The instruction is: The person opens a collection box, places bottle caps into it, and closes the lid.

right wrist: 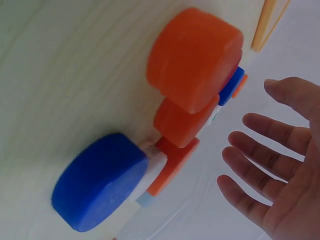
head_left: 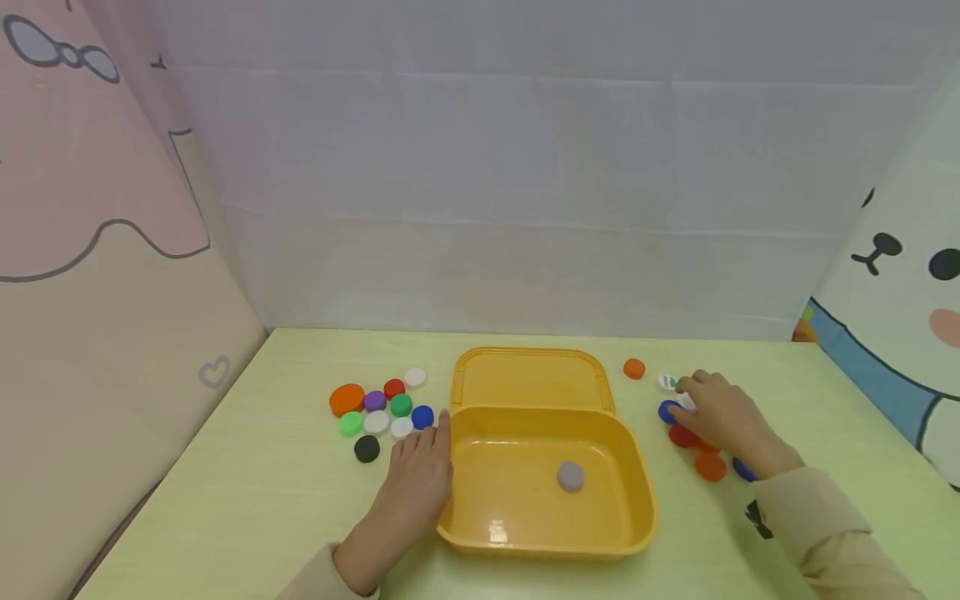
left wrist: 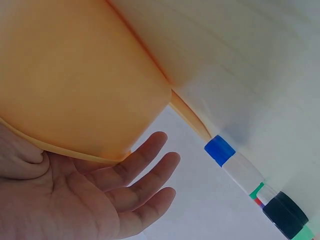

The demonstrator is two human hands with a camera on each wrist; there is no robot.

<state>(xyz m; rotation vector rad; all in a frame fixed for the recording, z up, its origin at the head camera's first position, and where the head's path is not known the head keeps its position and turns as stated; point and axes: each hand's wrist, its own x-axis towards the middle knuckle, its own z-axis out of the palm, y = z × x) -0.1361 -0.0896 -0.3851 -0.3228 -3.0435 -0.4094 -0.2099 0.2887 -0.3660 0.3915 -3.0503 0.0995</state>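
My left hand [head_left: 420, 471] rests against the left side of a yellow plastic box [head_left: 525, 533]. In the left wrist view its fingers [left wrist: 150, 180] are extended beside the box rim [left wrist: 85, 154]. Inside the box lies one pale purple cap [head_left: 571, 476]. Over at the right, my right hand [head_left: 723, 412] is above a loose group of bottle caps, its fingers spread and slightly bent in the right wrist view, holding nothing. Red [head_left: 682, 435], orange [head_left: 710, 467] and blue caps [head_left: 670, 412] lie beneath and beside it, with a printed white cap [head_left: 667, 382] just beyond.
Left of the box several caps lie together, among them a black cap [head_left: 367, 448], a purple cap [head_left: 375, 400] and a large orange cap [head_left: 347, 400]. A yellow lid [head_left: 532, 375] lies behind the box. White sheeting [head_left: 480, 200] hangs behind the table.
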